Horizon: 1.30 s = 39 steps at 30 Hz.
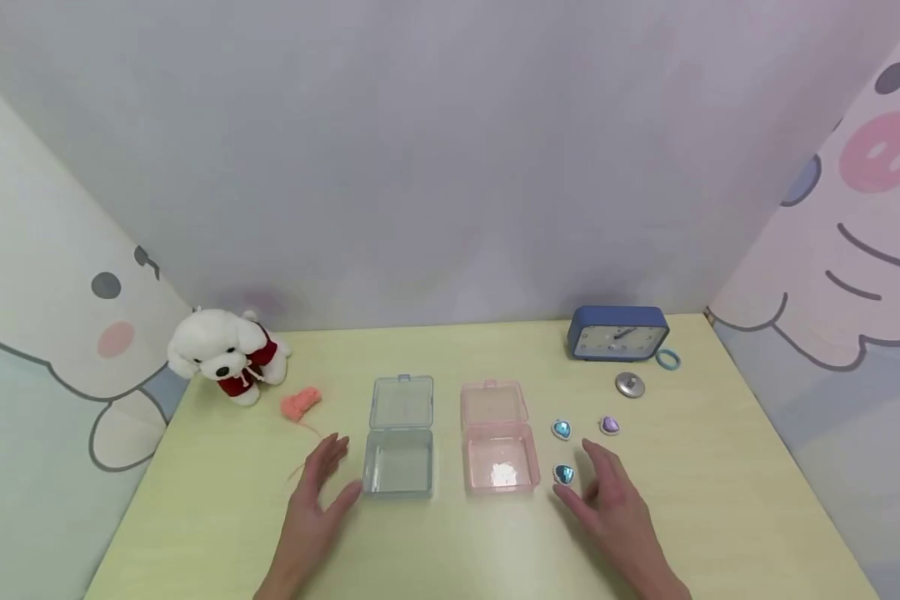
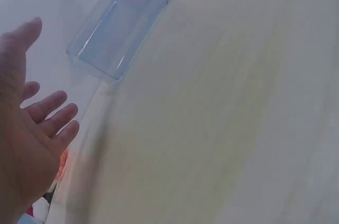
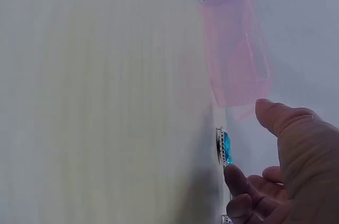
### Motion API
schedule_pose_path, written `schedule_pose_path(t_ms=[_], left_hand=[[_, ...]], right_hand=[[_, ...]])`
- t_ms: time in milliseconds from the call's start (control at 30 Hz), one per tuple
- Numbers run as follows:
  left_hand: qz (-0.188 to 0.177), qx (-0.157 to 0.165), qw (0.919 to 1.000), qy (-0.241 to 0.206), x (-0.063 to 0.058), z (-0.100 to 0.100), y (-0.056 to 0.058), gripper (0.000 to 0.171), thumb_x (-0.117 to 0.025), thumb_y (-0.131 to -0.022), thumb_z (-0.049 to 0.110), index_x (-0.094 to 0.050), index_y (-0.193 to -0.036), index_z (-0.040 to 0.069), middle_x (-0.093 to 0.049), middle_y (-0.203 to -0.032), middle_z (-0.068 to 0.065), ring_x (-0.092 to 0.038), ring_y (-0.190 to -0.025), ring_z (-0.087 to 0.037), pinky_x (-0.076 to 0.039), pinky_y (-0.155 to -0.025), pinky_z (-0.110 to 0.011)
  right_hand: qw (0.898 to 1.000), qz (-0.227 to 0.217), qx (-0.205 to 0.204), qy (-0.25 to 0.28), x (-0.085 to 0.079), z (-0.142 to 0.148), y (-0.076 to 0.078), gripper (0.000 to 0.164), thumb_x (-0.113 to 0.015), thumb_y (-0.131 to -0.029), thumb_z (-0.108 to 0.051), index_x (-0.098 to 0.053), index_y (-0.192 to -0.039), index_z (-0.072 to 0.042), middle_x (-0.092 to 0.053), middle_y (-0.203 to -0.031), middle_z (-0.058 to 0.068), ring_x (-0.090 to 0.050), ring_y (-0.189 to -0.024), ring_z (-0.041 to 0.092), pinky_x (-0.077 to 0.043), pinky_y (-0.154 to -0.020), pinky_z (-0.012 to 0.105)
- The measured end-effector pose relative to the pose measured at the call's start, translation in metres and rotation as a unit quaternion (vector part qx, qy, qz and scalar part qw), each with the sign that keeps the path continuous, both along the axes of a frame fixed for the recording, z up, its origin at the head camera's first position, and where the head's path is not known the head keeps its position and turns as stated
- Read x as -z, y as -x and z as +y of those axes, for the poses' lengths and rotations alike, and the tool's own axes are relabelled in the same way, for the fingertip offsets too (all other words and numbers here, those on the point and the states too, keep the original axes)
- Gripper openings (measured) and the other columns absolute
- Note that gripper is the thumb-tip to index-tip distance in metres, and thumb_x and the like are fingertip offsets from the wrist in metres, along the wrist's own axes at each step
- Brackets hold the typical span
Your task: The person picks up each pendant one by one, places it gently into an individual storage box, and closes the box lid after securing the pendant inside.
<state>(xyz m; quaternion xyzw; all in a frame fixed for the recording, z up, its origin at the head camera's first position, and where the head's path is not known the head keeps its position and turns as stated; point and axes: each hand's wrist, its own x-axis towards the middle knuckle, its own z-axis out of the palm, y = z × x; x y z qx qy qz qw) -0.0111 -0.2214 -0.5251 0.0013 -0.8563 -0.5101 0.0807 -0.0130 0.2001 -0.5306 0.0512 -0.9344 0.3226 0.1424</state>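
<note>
My left hand [image 1: 313,508] hovers at the left side of a clear blue box [image 1: 399,463] with its lid flipped back. Its fingers are spread and hold nothing; the left wrist view shows the hand [image 2: 37,123] apart from that box [image 2: 119,28]. Beside the blue box is a clear pink box [image 1: 501,458], lid back too. My right hand [image 1: 615,517], thumb and fingers apart, is close to a teal heart-shaped gem [image 1: 564,474] with a beaded edge. In the right wrist view a fingertip overlaps this gem [image 3: 226,147]; I cannot tell whether they touch.
A light blue heart gem [image 1: 562,429] and a purple one [image 1: 610,425] lie behind. Farther back are a silver knobbed lid [image 1: 630,384], a blue ring [image 1: 667,359] and a blue clock [image 1: 618,333]. Leftward: a white plush dog [image 1: 221,354] and coral yarn [image 1: 300,403].
</note>
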Motion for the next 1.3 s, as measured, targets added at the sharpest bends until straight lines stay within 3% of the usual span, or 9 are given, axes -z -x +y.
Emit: schedule_pose_path(t_ms=[100,200,367,500,600,633,733,900,1300], left_hand=[[-0.014,0.039,0.9976,-0.055,0.003,0.004,0.004,0.093,-0.084,-0.090,0.010,-0.028,-0.164,0.008,-0.047,-0.162,-0.015,-0.041,-0.143,0.005,-0.030,-0.112,-0.007],[-0.016,0.058,0.9951,-0.078,0.005,0.007,0.007,0.107,-0.090,-0.082,0.007,-0.024,-0.166,0.007,-0.042,-0.165,-0.016,-0.039,-0.147,0.001,-0.029,-0.113,-0.008],[-0.036,0.069,0.9942,-0.075,0.007,0.009,0.011,0.117,-0.095,-0.076,0.010,-0.022,-0.167,0.010,-0.038,-0.169,-0.010,-0.034,-0.155,-0.027,-0.025,-0.114,-0.008],[-0.076,0.084,0.9920,-0.056,0.005,0.011,0.015,0.123,-0.098,-0.073,0.018,-0.020,-0.168,0.015,-0.033,-0.172,-0.006,-0.025,-0.157,-0.040,-0.023,-0.127,-0.039],[-0.098,0.098,0.9897,-0.035,0.002,0.012,0.019,0.126,-0.100,-0.071,0.024,-0.020,-0.168,0.018,-0.032,-0.172,-0.009,-0.021,-0.159,-0.042,-0.018,-0.123,-0.065],[-0.103,0.101,0.9891,-0.030,0.002,0.013,0.020,0.126,-0.100,-0.070,0.025,-0.020,-0.168,0.019,-0.032,-0.172,-0.010,-0.021,-0.159,-0.042,-0.017,-0.122,-0.068],[-0.114,0.100,0.9883,-0.014,0.000,0.014,0.022,0.124,-0.100,-0.069,0.029,-0.024,-0.166,0.024,-0.033,-0.171,-0.014,-0.023,-0.158,-0.043,-0.019,-0.121,-0.071],[-0.120,0.094,0.9883,-0.004,0.001,0.015,0.026,0.117,-0.100,-0.069,0.031,-0.029,-0.162,0.032,-0.035,-0.169,-0.018,-0.027,-0.156,-0.044,-0.021,-0.120,-0.072],[-0.114,0.094,0.9887,-0.030,0.003,0.014,0.025,0.104,-0.099,-0.072,0.027,-0.033,-0.152,0.018,-0.038,-0.166,-0.022,-0.026,-0.157,-0.041,-0.016,-0.124,-0.066]], right_hand=[[1.000,-0.013,0.004,0.010,0.004,-0.002,-0.001,0.078,-0.094,-0.080,-0.022,-0.055,-0.144,-0.003,-0.063,-0.116,0.010,-0.049,-0.071,-0.002,-0.045,-0.058,0.025],[1.000,-0.021,0.013,0.012,0.007,-0.004,-0.001,0.078,-0.094,-0.079,-0.022,-0.055,-0.144,-0.003,-0.063,-0.114,0.009,-0.048,-0.070,-0.002,-0.043,-0.058,0.025],[0.998,-0.044,0.035,0.011,0.009,-0.008,-0.003,0.075,-0.093,-0.082,-0.026,-0.058,-0.145,-0.006,-0.062,-0.107,0.005,-0.047,-0.068,0.001,-0.044,-0.063,0.029],[0.995,-0.078,0.053,0.009,0.008,-0.011,-0.005,0.071,-0.088,-0.088,-0.036,-0.058,-0.146,-0.010,-0.059,-0.098,0.000,-0.048,-0.069,0.005,-0.046,-0.069,0.036],[0.995,-0.077,0.061,0.009,0.008,-0.013,-0.005,0.070,-0.087,-0.088,-0.038,-0.059,-0.146,-0.011,-0.063,-0.101,0.002,-0.049,-0.072,0.010,-0.050,-0.073,0.043],[0.995,-0.071,0.064,0.010,0.009,-0.013,-0.004,0.069,-0.088,-0.088,-0.036,-0.059,-0.145,-0.011,-0.064,-0.104,0.004,-0.050,-0.073,0.011,-0.051,-0.074,0.045],[0.996,-0.054,0.070,0.008,0.012,-0.014,-0.004,0.069,-0.090,-0.085,-0.033,-0.061,-0.143,-0.010,-0.066,-0.107,0.006,-0.051,-0.073,0.012,-0.052,-0.074,0.046],[0.996,-0.040,0.077,0.011,0.017,-0.014,-0.002,0.067,-0.093,-0.081,-0.029,-0.064,-0.139,-0.010,-0.063,-0.096,0.001,-0.048,-0.069,0.010,-0.046,-0.067,0.036],[0.996,-0.008,0.081,0.025,0.020,-0.016,-0.001,0.059,-0.095,-0.078,-0.020,-0.070,-0.132,-0.012,-0.059,-0.085,-0.005,-0.046,-0.068,0.005,-0.040,-0.061,0.029]])
